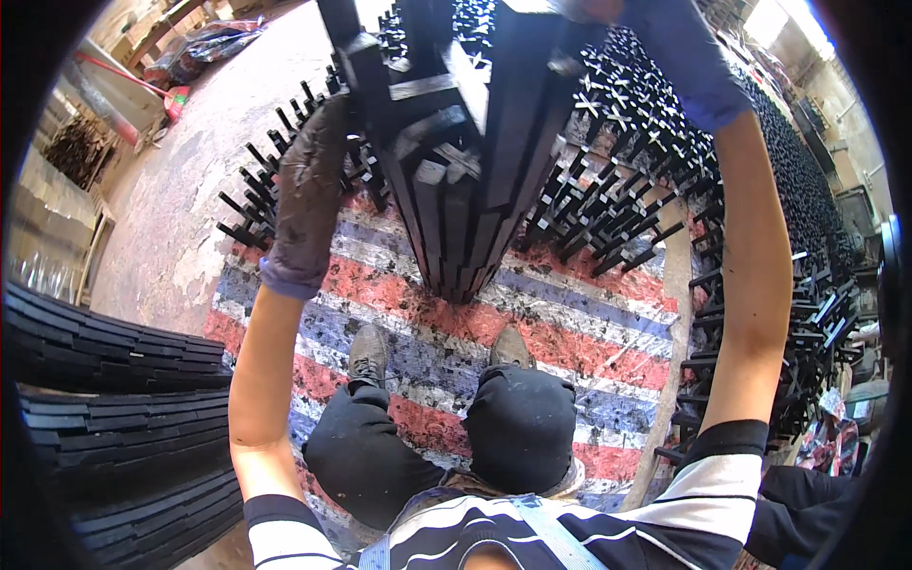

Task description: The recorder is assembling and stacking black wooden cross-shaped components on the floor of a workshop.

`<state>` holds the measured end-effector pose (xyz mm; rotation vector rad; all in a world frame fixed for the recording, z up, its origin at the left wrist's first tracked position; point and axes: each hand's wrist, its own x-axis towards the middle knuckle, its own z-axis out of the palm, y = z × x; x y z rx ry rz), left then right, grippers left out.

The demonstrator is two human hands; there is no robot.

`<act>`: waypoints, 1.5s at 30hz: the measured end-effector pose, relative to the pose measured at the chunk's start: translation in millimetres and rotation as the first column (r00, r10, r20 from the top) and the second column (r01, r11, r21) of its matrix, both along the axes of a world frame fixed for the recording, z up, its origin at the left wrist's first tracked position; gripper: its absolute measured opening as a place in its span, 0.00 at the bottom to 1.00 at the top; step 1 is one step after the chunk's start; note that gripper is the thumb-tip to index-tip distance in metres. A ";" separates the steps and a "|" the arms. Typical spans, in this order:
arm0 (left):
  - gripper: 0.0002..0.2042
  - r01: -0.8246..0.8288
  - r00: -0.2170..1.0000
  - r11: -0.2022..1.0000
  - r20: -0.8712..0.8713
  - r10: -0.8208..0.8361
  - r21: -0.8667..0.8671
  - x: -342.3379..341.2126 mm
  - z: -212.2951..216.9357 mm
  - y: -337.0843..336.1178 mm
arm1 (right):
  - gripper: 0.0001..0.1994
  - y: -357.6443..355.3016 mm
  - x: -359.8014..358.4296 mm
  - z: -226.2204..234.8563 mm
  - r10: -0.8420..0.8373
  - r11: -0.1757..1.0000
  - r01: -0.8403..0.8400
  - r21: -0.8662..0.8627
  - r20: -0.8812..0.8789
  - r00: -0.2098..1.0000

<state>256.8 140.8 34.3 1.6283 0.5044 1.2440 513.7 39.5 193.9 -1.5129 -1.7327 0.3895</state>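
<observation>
Before me rises a tall bundle of black strips [518, 119], with pale marks on several ends; its far-down foot stands on a striped sheet [418, 408]. My left hand [318, 171], in a dark stained glove with a purple cuff, is raised along the bundle's left side. Its finger ends are hidden against the black pieces. At the bundle's upper right is my right hand [679, 62], in a blue-purple glove. Blur and the picture's top edge hide how its fingers are bent.
Black cross-ended pieces [608, 109] stand upright in dense rows beyond the bundle and along the right. Long black strips lie in layered stacks [123, 418] at the left. A red-handled tool [176, 100] is at the far left. Another person's dark-clothed limb [798, 508] shows at lower right.
</observation>
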 end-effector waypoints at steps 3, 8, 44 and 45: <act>0.17 -0.049 0.988 0.998 -0.142 0.055 0.040 -3.8 -8.2 4.8 | 0.13 10.2 27.8 -42.0 0.014 0.992 0.005 0.129 -0.147 0.989; 0.21 -0.115 0.929 0.978 -0.329 0.168 0.174 -10.9 -20.7 6.4 | 0.15 -10.4 99.2 -98.4 -0.088 0.939 0.179 0.292 -0.300 0.950; 0.18 -0.062 0.988 0.998 -0.144 0.058 -0.025 -0.9 -14.8 -8.0 | 0.10 -164.5 190.3 -399.6 -0.919 0.353 0.933 0.074 0.213 0.330; 0.18 -0.117 0.976 0.991 -0.194 0.103 -0.059 3.5 -6.9 -14.9 | 0.10 -174.8 197.0 -370.0 -0.873 0.467 0.876 0.118 0.222 0.435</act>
